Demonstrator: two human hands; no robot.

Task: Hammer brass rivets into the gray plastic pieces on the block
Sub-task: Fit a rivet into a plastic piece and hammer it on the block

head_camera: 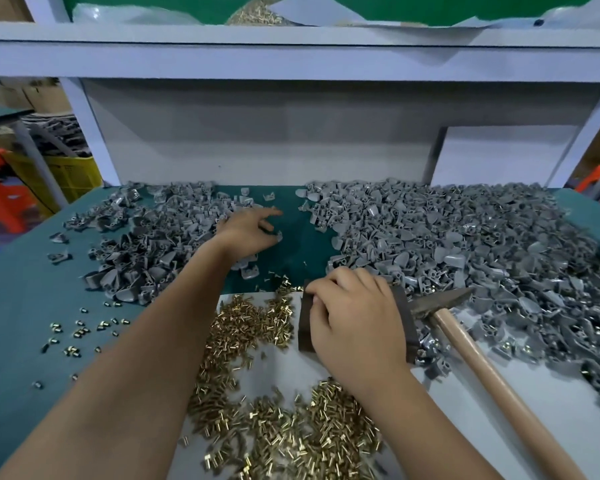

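A dark block (403,308) stands on the white sheet, mostly covered by my right hand (355,317). That hand's fingers curl down over the block's top near its left edge, and whatever lies under the fingertips is hidden. My left hand (248,230) reaches out over the green mat with its fingers spread beside the left heap of gray plastic pieces (153,244). One gray piece (278,237) lies at its thumb tip. Brass rivets (253,327) are heaped in front of the block. A wooden-handled hammer (465,341) lies just right of the block, with no hand on it.
A larger heap of gray pieces (465,244) covers the right side of the bench. Loose rivets (77,332) are scattered on the green mat at the left. A white back panel (257,150) and a shelf (291,57) close off the far side.
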